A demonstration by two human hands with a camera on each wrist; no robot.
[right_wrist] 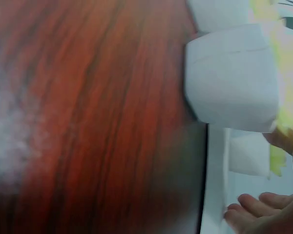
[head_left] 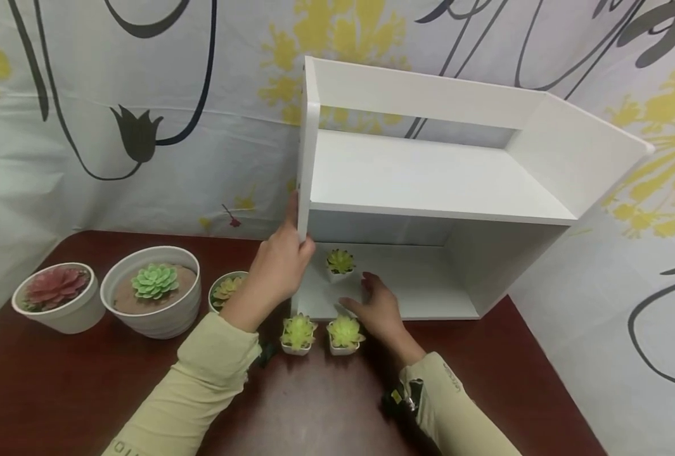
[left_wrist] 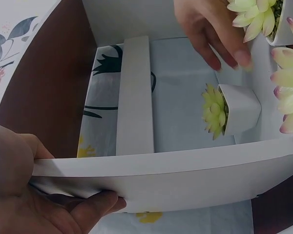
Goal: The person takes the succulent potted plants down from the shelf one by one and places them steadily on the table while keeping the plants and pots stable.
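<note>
My left hand (head_left: 280,259) grips the upright side board of a white two-tier shelf (head_left: 428,177), the thumb on one face and fingers on the other. In the left wrist view the same hand (left_wrist: 49,180) pinches the board's edge. My right hand (head_left: 378,310) is inside the lower compartment with thumb and fingers spread, holding nothing. Just left of it, a small potted succulent (head_left: 340,263) stands on the bottom board, apart from the fingers. Two more small potted succulents (head_left: 298,334) (head_left: 345,334) stand side by side on the table, before the shelf's front edge.
To the left stand a white pot with a red succulent (head_left: 57,294), a larger pot with a green succulent (head_left: 154,285), and a smaller pot (head_left: 225,288) partly behind my left arm. The dark red table (head_left: 326,405) meets a patterned wall covering (head_left: 200,171) behind.
</note>
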